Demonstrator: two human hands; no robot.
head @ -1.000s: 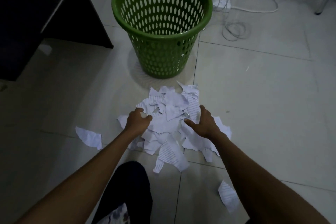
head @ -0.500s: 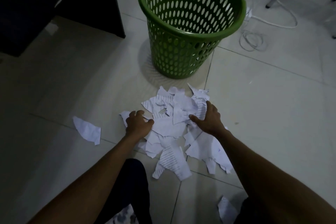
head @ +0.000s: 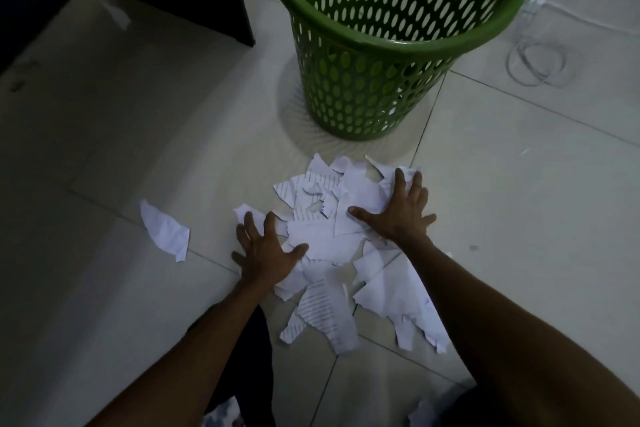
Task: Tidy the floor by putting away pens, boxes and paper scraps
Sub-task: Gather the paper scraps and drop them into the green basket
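your left hand and right hand press flat, fingers spread apart, on the paper scraps before the green basket.

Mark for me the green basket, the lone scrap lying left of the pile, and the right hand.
green basket (head: 381,38), head view, on the near rim.
lone scrap (head: 166,230), head view, on its middle.
right hand (head: 398,218), head view, on the back of the hand.
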